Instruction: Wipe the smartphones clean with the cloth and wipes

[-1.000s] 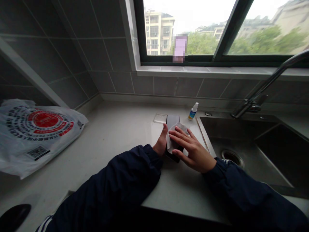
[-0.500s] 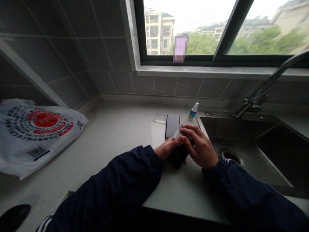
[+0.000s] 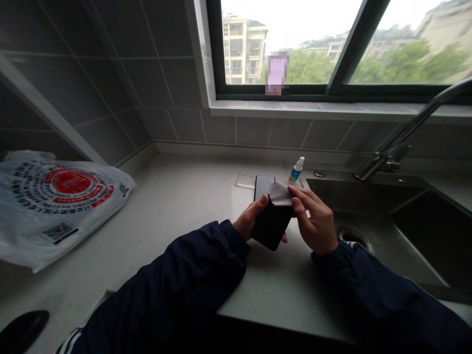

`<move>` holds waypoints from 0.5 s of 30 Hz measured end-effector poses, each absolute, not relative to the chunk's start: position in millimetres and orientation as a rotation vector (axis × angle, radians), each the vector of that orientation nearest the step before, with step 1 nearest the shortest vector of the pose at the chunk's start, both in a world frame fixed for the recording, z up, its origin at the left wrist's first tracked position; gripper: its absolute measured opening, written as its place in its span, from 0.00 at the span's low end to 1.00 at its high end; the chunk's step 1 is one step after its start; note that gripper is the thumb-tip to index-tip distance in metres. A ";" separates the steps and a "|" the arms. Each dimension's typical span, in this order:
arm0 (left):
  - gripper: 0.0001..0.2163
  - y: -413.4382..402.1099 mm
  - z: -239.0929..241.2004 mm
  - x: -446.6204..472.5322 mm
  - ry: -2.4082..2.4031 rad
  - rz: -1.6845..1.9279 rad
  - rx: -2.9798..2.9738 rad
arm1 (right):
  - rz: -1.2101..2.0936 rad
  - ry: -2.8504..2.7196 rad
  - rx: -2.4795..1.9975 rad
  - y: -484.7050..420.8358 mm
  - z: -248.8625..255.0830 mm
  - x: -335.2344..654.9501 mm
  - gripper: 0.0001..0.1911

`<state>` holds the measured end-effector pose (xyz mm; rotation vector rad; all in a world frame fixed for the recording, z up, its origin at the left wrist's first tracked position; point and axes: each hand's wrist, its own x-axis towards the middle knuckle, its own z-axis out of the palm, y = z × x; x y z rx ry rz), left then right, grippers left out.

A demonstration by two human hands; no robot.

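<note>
My left hand grips a black phone and holds it tilted above the pale counter. With its fingers pinched on a small white wipe, my right hand presses the wipe against the phone's top end. A second black phone lies flat on the counter just behind them. A small spray bottle with a blue label stands behind that, near the sink's corner.
A steel sink with a drain and a long tap fills the right side. At the far left lies a white plastic bag with red print. A clear flat piece lies beside the flat phone. Grey tiles and a window rise behind.
The phone was lying on the counter under both hands; my left hand has lifted and tilted it. My right hand went from flat wiping to pinching the wipe at the phone's top.
</note>
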<state>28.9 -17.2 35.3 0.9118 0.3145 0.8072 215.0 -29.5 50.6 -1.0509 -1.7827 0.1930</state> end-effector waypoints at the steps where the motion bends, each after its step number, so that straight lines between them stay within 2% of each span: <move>1: 0.40 -16.6 35.7 28.4 0.286 0.801 0.914 | 0.217 -1.752 -1.057 -29.5 50.7 214.9 0.18; 7: 0.36 -13.0 36.0 28.2 0.150 0.865 0.882 | 0.332 -1.674 -1.041 -29.6 48.5 215.0 0.20; 15: 0.33 -8.9 44.8 28.0 0.214 1.024 0.720 | 0.450 -1.823 -0.984 -32.6 41.5 211.6 0.23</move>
